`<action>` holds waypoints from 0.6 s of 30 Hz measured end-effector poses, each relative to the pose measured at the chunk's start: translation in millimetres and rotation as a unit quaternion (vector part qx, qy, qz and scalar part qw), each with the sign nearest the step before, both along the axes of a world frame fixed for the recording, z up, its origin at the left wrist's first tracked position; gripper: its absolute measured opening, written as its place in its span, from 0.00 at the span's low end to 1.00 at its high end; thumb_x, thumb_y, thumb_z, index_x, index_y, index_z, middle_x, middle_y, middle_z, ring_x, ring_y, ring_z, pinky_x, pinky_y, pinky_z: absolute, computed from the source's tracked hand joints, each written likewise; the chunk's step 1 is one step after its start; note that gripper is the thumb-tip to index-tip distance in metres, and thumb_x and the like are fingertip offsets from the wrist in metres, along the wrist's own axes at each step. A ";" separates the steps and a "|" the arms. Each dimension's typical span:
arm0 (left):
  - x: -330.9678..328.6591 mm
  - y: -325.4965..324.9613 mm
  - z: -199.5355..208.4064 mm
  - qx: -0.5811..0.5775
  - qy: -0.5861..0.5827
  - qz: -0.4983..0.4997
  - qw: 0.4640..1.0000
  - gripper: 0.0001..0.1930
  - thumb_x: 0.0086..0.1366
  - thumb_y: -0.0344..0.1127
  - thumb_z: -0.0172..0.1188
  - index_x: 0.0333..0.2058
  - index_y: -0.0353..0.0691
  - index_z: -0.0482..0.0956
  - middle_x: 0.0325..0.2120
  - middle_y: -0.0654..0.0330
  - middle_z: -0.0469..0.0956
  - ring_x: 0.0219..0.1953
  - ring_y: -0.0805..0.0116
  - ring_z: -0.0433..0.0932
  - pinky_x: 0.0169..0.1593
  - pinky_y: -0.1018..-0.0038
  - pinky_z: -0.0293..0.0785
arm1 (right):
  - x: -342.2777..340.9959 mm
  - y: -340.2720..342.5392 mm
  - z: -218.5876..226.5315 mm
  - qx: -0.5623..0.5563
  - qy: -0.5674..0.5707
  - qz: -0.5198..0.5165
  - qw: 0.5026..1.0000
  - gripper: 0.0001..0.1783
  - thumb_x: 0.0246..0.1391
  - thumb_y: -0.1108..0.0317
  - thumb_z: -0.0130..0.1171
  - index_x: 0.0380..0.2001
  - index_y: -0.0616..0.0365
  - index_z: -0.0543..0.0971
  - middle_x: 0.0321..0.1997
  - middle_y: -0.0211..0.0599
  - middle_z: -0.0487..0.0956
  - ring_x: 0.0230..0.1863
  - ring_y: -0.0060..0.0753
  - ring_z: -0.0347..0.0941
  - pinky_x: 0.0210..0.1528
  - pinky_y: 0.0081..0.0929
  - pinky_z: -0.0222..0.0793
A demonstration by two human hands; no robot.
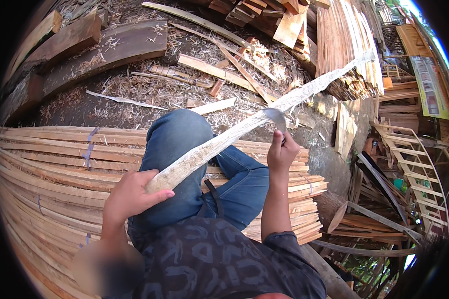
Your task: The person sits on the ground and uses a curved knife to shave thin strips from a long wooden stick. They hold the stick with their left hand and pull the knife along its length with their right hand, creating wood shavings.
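A long, pale, rough-surfaced wooden strip slants across my lap, from near my left knee up toward the far right. My left hand is closed round its near end, thumb along the side. In my right hand, closed in a fist, is a knife with a curved metal blade. The blade lies against the strip near its middle; most of the handle is hidden by my fingers. Beneath the strip is my bent knee in blue jeans.
I sit on bundled wooden slats spread to both sides. Ahead, shavings and loose wood pieces litter the ground. A thick beam lies far left. Stacked thin boards stand far right, near the strip's far end. A wooden ladder is at right.
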State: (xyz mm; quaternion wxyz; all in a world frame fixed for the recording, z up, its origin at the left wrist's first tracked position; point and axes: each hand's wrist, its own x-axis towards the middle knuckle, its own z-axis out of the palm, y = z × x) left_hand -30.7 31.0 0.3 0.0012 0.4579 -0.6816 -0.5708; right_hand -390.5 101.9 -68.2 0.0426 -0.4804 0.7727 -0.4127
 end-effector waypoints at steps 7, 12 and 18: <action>-2.0 -3.2 -2.2 -0.003 0.021 0.007 1.000 0.23 0.52 0.54 0.69 0.31 0.36 0.81 0.22 0.48 0.78 0.26 0.51 0.78 0.32 0.64 0.72 | -5.4 -2.0 27.1 0.030 0.151 0.146 0.977 0.30 0.67 0.52 0.49 0.16 0.64 0.67 0.10 0.29 0.64 0.17 0.21 0.62 0.19 0.29 0.54; -5.2 1.7 -0.8 -0.032 -0.003 0.002 0.999 0.24 0.52 0.55 0.69 0.28 0.36 0.80 0.20 0.48 0.77 0.24 0.48 0.77 0.31 0.63 0.71 | -56.9 -7.4 2.1 -0.010 -0.228 -0.073 0.971 0.30 0.69 0.50 0.46 0.15 0.56 0.60 0.13 0.20 0.57 0.15 0.14 0.51 0.17 0.24 0.45; 2.0 -0.5 7.3 -0.110 -0.060 -0.070 0.990 0.22 0.55 0.53 0.67 0.31 0.37 0.79 0.18 0.49 0.76 0.23 0.47 0.76 0.29 0.60 0.70 | 7.2 28.8 -26.3 0.010 -0.255 0.050 0.965 0.30 0.68 0.47 0.46 0.19 0.59 0.66 0.13 0.25 0.62 0.14 0.14 0.56 0.15 0.16 0.49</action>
